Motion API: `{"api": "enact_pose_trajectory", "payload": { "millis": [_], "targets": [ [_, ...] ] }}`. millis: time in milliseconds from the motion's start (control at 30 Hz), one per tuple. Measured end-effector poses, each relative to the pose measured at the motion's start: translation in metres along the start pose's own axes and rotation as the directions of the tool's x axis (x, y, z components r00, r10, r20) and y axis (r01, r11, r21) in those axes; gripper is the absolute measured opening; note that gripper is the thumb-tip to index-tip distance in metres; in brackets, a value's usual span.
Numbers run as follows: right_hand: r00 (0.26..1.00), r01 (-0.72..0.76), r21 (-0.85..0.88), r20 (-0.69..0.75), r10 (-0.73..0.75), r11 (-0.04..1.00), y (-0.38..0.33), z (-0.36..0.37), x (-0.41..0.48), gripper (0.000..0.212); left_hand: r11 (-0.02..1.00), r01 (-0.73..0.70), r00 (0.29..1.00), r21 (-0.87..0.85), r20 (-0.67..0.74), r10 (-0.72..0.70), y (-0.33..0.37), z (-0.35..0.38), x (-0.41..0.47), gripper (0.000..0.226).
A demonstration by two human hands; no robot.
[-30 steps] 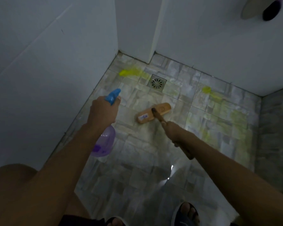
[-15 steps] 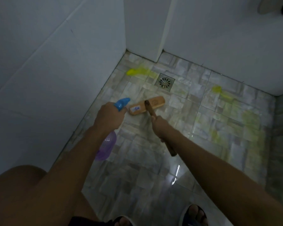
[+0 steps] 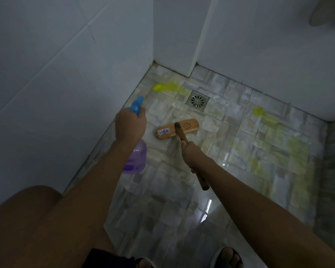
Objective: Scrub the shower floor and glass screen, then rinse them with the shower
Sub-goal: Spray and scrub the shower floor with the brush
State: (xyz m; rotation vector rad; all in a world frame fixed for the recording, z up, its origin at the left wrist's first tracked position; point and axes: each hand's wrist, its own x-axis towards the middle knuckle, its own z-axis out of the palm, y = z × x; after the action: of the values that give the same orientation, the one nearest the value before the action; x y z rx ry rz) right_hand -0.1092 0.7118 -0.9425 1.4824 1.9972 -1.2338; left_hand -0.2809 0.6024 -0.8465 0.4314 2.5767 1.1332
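Brush (image 3: 177,128) slid left | wooden, on yellow-streaked floor (image 3: 240,151) | left hand (image 3: 130,126) grips bottle (image 3: 135,159), right hand (image 3: 190,151) handle (image 3: 200,179)

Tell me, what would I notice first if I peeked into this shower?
Bright yellow splotches stand out on the pale tiled floor, one left of the round metal drain and more on the right side. In the middle, the right hand grips the handle of a wooden scrub brush whose head rests on the tiles. Beside it, the left hand holds a purple spray bottle with a blue nozzle.
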Motion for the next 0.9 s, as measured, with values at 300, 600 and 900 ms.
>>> {"api": "enact_pose_trajectory", "payload": {
  "millis": [300,600,900],
  "targets": [
    [0.999,-0.031,0.023,0.013,0.03,0.999,-0.002,0.0,-0.003,0.052,0.998,-0.04,0.999,0.051,0.005,0.04,0.011,0.001,-0.002,0.059],
    [0.999,-0.039,0.031,0.02,0.038,0.999,-0.005,-0.002,-0.006,0.051,0.991,-0.13,0.991,0.015,0.016,0.13,0.016,0.006,0.0,0.05],
    [0.999,-0.039,0.03,0.024,0.039,0.999,-0.006,-0.002,-0.005,0.053,0.988,-0.146,0.987,-0.045,0.058,0.148,0.013,0.009,0.001,0.051]
  ]
}}
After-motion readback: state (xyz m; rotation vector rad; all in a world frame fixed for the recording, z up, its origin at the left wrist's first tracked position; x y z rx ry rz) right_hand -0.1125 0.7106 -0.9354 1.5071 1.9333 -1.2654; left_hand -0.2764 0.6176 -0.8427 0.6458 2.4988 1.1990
